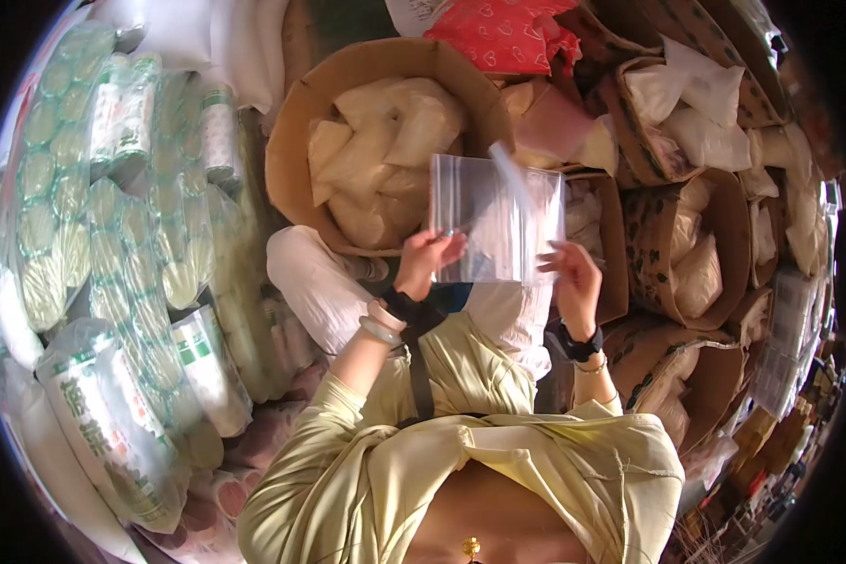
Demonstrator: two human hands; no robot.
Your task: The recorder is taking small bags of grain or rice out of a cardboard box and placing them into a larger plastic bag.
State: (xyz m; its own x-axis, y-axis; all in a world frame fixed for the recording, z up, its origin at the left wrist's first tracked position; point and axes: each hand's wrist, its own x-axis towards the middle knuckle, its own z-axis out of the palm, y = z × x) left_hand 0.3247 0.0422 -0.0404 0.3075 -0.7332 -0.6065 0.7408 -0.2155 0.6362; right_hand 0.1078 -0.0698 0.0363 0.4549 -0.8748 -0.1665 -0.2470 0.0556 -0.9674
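Observation:
My left hand (430, 259) grips the lower left edge of a stack of clear plastic bags (483, 218), its thumb on top. My right hand (574, 278) is at the lower right edge of the stack, fingertips overlapping the plastic; whether they pinch it is unclear. A whitish translucent strip (511, 176) slants up past the stack's top edge, slightly blurred. Beyond my left hand stands an open cardboard box (285, 155) holding several filled, cream-coloured plastic bags (388, 148). The clear stack hangs over the box's right side and my knees.
Several open cardboard boxes (648, 204) with filled bags crowd the right side. Plastic-wrapped rolls (127, 416) with green and white wrapping pile up on the left. A red plastic bag (507, 35) with heart outlines lies at the back. Clear plastic containers (782, 338) stack at far right.

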